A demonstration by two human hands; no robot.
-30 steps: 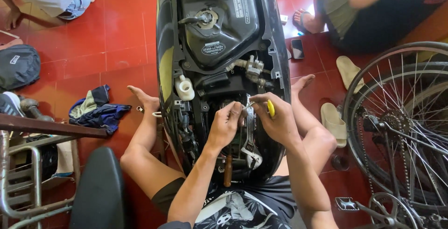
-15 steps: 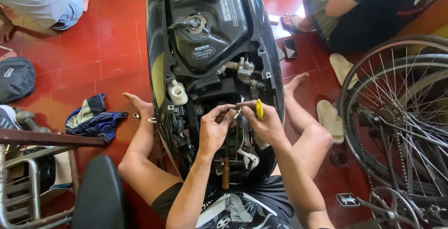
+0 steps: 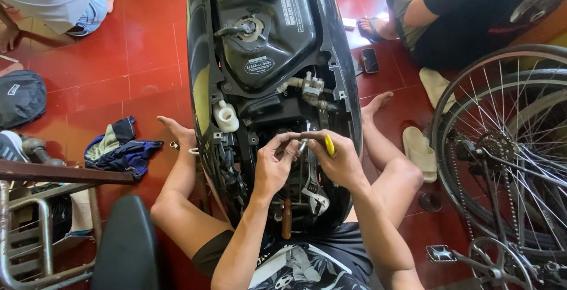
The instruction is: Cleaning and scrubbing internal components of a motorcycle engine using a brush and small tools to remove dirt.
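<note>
— What are the hands gripping?
— The right hand (image 3: pixel 339 163) is closing on a yellow-handled screwdriver (image 3: pixel 328 145); the left hand (image 3: pixel 273 169) is pinching its metal tip, above the open scooter body (image 3: pixel 266 59).
— Anything nearby?
— A shiny wrench (image 3: pixel 313 186) is lying below; a spoked bicycle wheel (image 3: pixel 508 148) is standing right.

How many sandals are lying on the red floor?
2. One pale sandal lies right of the scooter body, near a seated person. The other pale sandal lies beside the worker's right leg. More may be hidden.
</note>
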